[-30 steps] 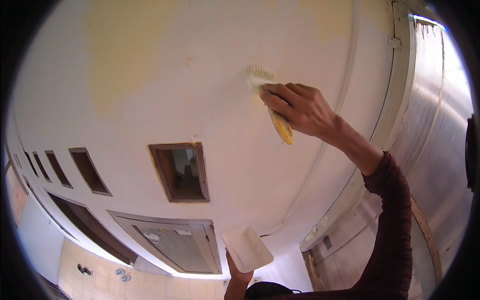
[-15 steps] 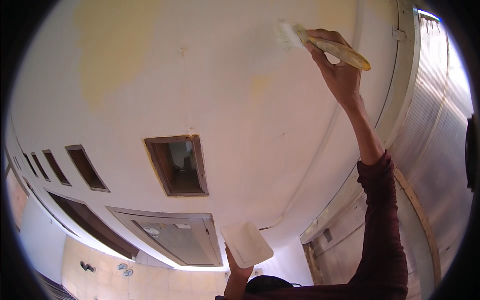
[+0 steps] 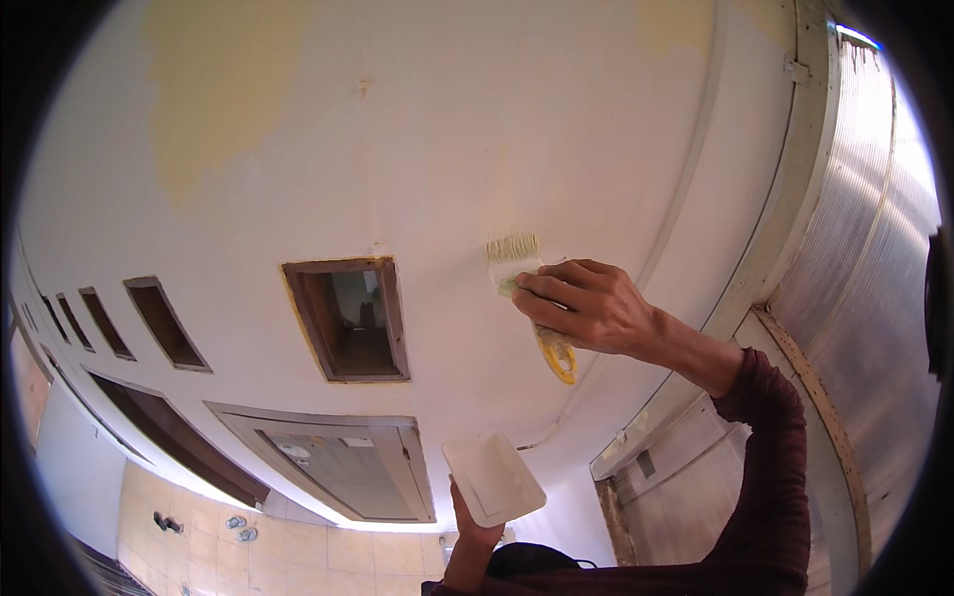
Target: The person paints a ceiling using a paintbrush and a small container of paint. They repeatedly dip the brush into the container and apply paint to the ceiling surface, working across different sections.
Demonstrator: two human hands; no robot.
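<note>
My right hand [image 3: 596, 306] is closed round the handle of a flat paintbrush [image 3: 514, 260]. Its bristles, coated with white, point up the wall and the yellow handle end hangs below my fingers. The wall [image 3: 447, 149] behind is mostly white, with yellow patches [image 3: 221, 89] at the upper left and fainter ones at the upper right. Low in the middle, my left hand [image 3: 479, 521] grips a shallow white tray [image 3: 497, 479], tilted so that its inside shows. Whether the bristles touch the wall, I cannot tell.
A small brown-framed opening [image 3: 348, 318] sits in the wall, above a grey door [image 3: 338, 462]. More openings [image 3: 167, 323] run off leftward. Slippers [image 3: 238, 526] lie on the tiled floor [image 3: 328, 566]. Translucent corrugated panels [image 3: 845, 228] and a wooden beam [image 3: 815, 397] stand at right.
My right hand has come down and to the left with the brush, which has turned from pointing left to bristles upward. White now covers the small yellow spot mid-wall. The tray has barely moved.
</note>
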